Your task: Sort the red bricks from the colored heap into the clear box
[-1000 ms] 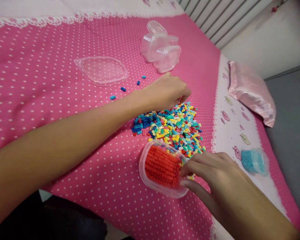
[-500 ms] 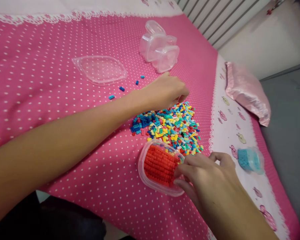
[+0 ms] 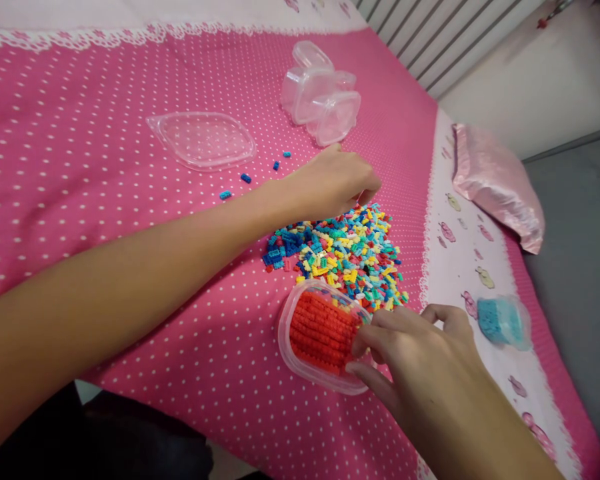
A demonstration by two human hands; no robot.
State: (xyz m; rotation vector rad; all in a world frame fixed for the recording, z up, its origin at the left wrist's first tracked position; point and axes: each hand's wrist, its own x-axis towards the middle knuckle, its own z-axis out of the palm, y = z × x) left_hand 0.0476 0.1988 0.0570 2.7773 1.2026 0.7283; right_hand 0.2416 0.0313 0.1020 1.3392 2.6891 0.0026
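Observation:
A clear plastic container (image 3: 293, 363) holds tight rows of red toy bricks (image 3: 323, 333). My right hand (image 3: 420, 360) is over its right end, thumb and index fingertips slightly apart beside the red rows, with nothing visible between them. Just beyond the container lies a loose pile of small multicoloured toy bricks (image 3: 355, 257). Over the far edge of that pile, my left hand (image 3: 337, 181) is bent downward with its fingers curled. Its fingertips are mostly hidden behind the hand, so whatever they hold does not show.
Clear empty containers (image 3: 323, 100) lie grouped at the back. To their left is a clear leaf-shaped lid (image 3: 203, 140), with several stray blue bricks (image 3: 246, 178) nearby. A container of turquoise bricks (image 3: 503, 322) rests at right, below a pink pillow (image 3: 497, 187). The bed's near edge drops away at lower left.
My right thumb and index finger have parted slightly over the red bricks. The left hand has stayed over the pile; the whole view has shifted a little.

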